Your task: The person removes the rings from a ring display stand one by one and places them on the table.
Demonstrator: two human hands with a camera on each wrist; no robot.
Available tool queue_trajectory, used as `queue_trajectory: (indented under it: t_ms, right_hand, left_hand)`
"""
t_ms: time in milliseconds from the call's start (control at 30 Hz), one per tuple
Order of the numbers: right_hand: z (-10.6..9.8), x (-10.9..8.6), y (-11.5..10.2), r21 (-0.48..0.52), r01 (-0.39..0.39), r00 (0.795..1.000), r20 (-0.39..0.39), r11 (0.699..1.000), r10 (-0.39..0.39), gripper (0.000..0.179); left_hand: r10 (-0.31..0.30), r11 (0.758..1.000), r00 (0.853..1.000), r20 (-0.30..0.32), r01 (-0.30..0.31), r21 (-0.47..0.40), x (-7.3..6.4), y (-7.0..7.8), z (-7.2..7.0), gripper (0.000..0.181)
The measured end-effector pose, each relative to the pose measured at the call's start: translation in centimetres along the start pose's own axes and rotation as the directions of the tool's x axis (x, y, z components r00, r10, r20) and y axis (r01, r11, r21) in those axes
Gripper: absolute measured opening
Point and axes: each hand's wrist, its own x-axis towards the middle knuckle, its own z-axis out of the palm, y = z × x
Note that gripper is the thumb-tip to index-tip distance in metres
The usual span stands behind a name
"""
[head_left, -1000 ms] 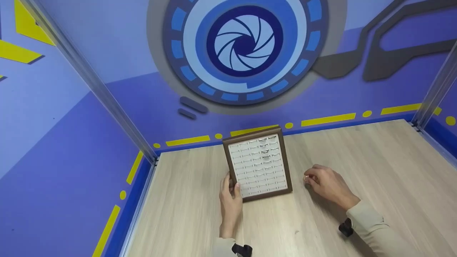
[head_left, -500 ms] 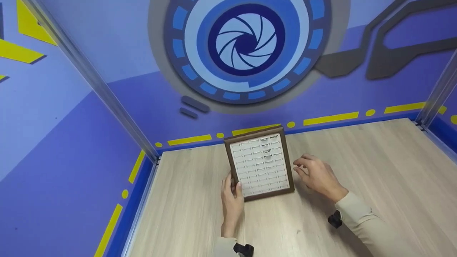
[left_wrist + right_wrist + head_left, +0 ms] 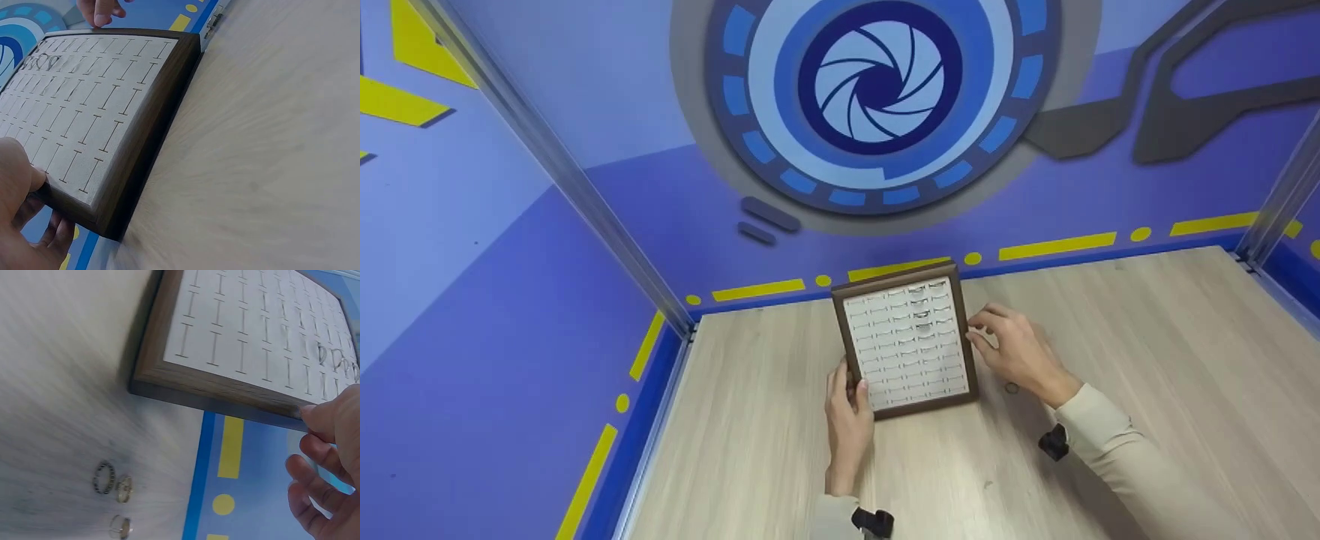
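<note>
A brown-framed ring display board (image 3: 911,405) with a white slotted face leans back on the table. A few rings (image 3: 921,315) sit in its upper right slots; the other slots look bare. My left hand (image 3: 849,420) grips the lower left edge, thumb on the front and fingers behind. At the right edge, my right hand (image 3: 1020,349) holds the frame lightly by thumb and fingertips. In the right wrist view its thumb (image 3: 320,417) presses the wooden side, while the other fingers spread loosely. A ring (image 3: 1012,388) lies on the table under the right wrist.
In the right wrist view a dark beaded ring (image 3: 104,477), a gold ring (image 3: 124,488) and another ring (image 3: 125,527) lie together on the wood-grain table (image 3: 765,420). Behind the board stands a blue patterned wall (image 3: 645,225); a metal corner post (image 3: 562,172) rises at left.
My right hand has let go of a small thing it pinched, and has moved left onto the board's right edge. A ring now shows on the table. The left hand keeps its grip.
</note>
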Motion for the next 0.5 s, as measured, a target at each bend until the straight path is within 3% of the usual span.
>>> queue_trajectory:
  t_ms: [267, 500]
  right_hand:
    - [-0.2, 1.7, -1.4, 0.047, 0.026, 1.0, -0.01, 0.999, -0.026, 0.014]
    - [-0.5, 3.3, -2.2, 0.07, 0.092, 0.994, -0.069, 0.993, -0.087, 0.017]
  left_hand:
    - [-0.016, 1.0, 1.0, 0.008, 0.016, 0.005, 0.3, -0.1, -0.1, 0.051]
    - [-0.039, 0.999, 0.999, 0.028, 0.039, -0.006, 0.2, -0.2, 0.0, 0.052]
